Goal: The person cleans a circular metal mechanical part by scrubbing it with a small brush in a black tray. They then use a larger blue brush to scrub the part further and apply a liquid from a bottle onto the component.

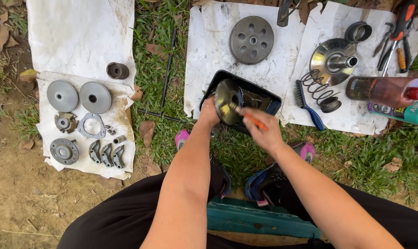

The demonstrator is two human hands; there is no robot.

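The person sits low over the grass, and the left hand (209, 112) grasps the edge of a round metal disc (228, 95), fingers clenched on its rim so that it stands tilted on edge over a black tray (269, 97). The right hand (263, 133) is closed around an orange-handled brush (254, 121) whose tip rests against the face of the disc, close to its centre hole.

The tray lies on a stained white paper sheet (204, 50) spread over the grass. Farther back on that sheet lies a grey drum with round holes (251, 40). To the right, on another sheet, a shiny cone-shaped pulley half (332, 59) stands with its tube pointing up, a coil spring (317, 85) just beside it and a blue-handled wire brush (306, 104) lying near the spring. A brown bottle with a red cap (384, 90) and a green spray can (402, 113) lie at the right edge — with a few hand tools (395, 39) above them.

Well apart on the left, a third sheet carries two grey discs (78, 96), a triangular plate (91, 125) and three curved shoes (106, 154) in a row — all laid out separately.
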